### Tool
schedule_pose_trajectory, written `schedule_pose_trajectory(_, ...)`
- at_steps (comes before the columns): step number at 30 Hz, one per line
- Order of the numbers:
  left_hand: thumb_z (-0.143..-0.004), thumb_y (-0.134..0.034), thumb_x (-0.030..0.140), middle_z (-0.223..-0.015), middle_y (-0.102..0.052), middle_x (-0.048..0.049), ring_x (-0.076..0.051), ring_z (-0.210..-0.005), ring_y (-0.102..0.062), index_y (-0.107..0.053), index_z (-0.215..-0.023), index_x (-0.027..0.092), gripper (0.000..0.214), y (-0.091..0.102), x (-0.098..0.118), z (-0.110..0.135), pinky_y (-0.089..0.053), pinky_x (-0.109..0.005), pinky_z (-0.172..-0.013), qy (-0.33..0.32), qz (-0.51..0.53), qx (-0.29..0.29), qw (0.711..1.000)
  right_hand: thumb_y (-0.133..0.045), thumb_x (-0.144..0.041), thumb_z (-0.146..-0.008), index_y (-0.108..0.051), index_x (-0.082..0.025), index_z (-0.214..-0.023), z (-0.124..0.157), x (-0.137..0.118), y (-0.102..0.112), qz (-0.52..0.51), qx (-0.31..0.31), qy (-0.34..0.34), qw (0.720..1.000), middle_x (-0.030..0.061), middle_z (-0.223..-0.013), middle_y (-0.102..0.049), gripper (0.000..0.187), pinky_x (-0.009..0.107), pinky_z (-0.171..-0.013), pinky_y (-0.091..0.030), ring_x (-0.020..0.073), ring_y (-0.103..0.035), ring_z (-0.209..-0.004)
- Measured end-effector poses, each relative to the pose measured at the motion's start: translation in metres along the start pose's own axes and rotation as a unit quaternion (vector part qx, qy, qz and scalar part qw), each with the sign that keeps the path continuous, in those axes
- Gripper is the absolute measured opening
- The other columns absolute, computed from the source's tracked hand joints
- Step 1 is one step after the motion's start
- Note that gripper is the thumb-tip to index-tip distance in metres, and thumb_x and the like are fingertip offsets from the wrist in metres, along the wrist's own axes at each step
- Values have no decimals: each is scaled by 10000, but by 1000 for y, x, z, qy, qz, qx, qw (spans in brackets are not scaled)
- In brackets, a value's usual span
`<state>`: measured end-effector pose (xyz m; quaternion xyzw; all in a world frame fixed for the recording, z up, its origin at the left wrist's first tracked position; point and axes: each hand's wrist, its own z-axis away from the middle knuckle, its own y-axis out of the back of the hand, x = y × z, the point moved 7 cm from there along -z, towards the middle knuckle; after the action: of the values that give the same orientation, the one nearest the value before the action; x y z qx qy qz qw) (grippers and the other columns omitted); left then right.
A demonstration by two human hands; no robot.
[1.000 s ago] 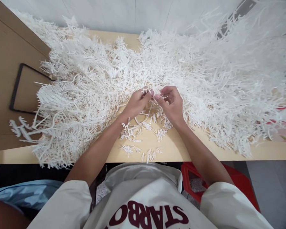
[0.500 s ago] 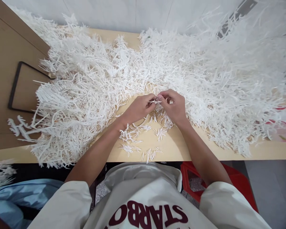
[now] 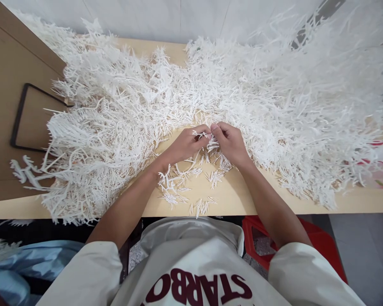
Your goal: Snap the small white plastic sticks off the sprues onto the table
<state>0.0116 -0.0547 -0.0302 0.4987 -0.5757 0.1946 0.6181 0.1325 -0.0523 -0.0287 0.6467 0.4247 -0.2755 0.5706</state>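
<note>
My left hand [image 3: 185, 145] and my right hand [image 3: 230, 143] meet at the middle of a light wooden table [image 3: 232, 197], fingertips pinched together on one small white plastic sprig [image 3: 207, 137]. Both hands are closed on it. A huge heap of white branching plastic pieces [image 3: 121, 110] spreads across the table behind and around the hands. Small detached white bits [image 3: 178, 187] lie scattered on the bare wood below my wrists, near the front edge.
A black wire frame [image 3: 21, 117] lies on a brown board at the left. A red plastic crate [image 3: 319, 246] stands on the floor under the table's right side. Blue fabric [image 3: 25, 263] shows at bottom left. A white wall backs the table.
Both hands dropped slightly from above the heap toward the table and stayed pinched together on a small white piece. A white sprig at bottom left has shifted.
</note>
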Motion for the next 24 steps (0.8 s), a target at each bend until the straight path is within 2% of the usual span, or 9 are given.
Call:
schedule_pose_trajectory(7,-889,-494,336,-690,-539,29,-70,-642,-485,-579,-834,171,194,3,-3,-1,-392,-209,-637,14,38,-14,999,-464,-595,-870,-463,-190,-652,-1,6,-5,-79,-62,-35,994,-42,-606,-343,460,252,-535,-264,84,-322,-573)
schedule_pose_trajectory(12,-875,-518,391,-656,-509,34,-63,-589,-448,-596,-844,177,230,3,-1,0,-377,-200,-575,37,82,-29,996,-497,-600,-852,-469,-191,-657,2,9,-11,-173,-92,-77,978,-47,-583,-360,454,242,-505,-260,75,-335,-534)
schedule_pose_trajectory(17,-849,-531,295,-648,-510,35,-59,-587,-449,-561,-762,165,159,4,-4,0,-360,-200,-562,56,90,9,994,-513,-618,-830,-467,-186,-616,2,9,-10,-168,-61,-94,979,-46,-552,-386,484,233,-484,-282,68,-361,-504)
schedule_pose_trajectory(21,-834,-505,235,-643,-475,43,-60,-600,-413,-530,-728,163,131,5,-3,0,-341,-204,-576,46,51,19,997,-531,-582,-840,-539,-183,-646,3,9,-11,-150,-106,-102,978,-47,-532,-412,444,229,-456,-287,69,-387,-481)
schedule_pose_trajectory(24,-811,-500,194,-660,-453,47,-62,-620,-393,-519,-730,168,88,3,2,0,-323,-206,-587,18,24,-1,1000,-590,-504,-832,-555,-182,-671,5,9,-12,-191,-140,-116,965,-52,-571,-403,361,219,-453,-278,60,-376,-492)
